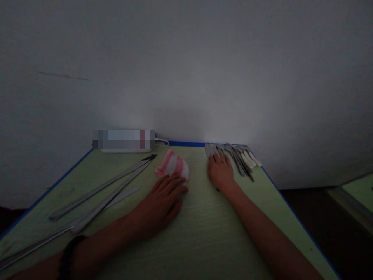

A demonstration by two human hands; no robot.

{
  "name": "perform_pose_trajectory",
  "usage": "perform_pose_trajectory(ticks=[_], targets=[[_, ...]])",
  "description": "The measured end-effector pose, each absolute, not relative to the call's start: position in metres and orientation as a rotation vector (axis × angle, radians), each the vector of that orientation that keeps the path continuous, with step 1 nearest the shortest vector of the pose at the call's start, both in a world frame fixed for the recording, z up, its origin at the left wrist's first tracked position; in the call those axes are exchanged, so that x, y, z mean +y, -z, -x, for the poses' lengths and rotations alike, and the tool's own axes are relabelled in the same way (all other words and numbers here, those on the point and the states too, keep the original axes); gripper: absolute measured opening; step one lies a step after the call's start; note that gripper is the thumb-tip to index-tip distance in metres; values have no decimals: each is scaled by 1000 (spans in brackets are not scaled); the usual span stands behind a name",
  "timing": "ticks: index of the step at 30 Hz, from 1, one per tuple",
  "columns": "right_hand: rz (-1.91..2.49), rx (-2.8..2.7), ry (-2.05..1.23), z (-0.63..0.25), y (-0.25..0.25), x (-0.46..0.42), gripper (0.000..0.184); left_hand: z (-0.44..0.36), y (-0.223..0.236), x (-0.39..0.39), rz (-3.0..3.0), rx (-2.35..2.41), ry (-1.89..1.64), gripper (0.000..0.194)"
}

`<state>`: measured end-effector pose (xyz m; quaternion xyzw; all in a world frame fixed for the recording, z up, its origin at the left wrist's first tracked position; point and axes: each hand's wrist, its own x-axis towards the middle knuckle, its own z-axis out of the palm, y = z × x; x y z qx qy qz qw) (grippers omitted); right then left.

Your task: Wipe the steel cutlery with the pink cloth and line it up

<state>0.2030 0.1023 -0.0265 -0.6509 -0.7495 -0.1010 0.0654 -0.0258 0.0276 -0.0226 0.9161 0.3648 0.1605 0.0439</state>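
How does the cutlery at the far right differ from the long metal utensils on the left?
The long metal utensils look much longer than the cutlery. The cutlery is bunched in a row, while the long metal utensils lie more spread out. The right hand covers part of the cutlery; no hand is on the long metal utensils. Both groups lie on the green tabletop.

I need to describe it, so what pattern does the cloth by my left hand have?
Pink and white stripes.
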Motion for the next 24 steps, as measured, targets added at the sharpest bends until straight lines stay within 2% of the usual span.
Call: perform_pose_trajectory(ticks=[15, 22, 24], targets=[[1913, -2199, 328, -201, 25, 103, 45, 25, 20, 25, -2737, 1115, -514, 29], [1461, -2145, 221, -166, 13, 86, 48, 28, 4, 26, -2691, 1361, -728, 16], [1321, -2184, 176, -153, 16, 77, 47, 38, -4, 34, -2730, 1522, -651, 16]])
